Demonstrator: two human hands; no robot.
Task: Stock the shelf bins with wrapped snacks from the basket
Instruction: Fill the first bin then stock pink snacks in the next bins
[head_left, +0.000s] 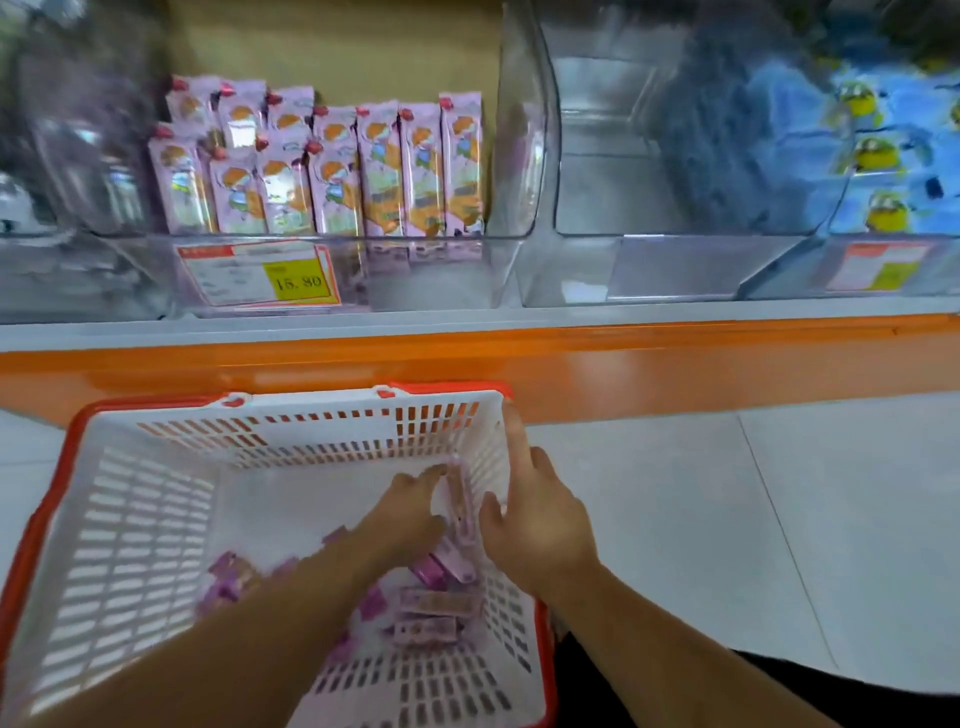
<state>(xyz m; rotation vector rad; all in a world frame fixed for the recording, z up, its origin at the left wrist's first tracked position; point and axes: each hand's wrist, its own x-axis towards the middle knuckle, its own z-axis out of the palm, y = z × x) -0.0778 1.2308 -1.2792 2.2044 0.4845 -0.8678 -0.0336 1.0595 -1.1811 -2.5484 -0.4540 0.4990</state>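
Head view: both hands reach into the white basket (156, 519) on the floor. The left hand (410, 512) and right hand (540, 525) press a standing sheaf of pink wrapped snacks (462, 514) between them at the basket's right wall; whether the fingers curl round it cannot be told. To lift well, square the sheaf, clamp it evenly and keep it upright. Roughly a dozen like packs stand in the clear shelf bin (332, 270); the neighbouring bin (675, 260) appears unstocked. Loose packs (426, 623) number several, blurred.
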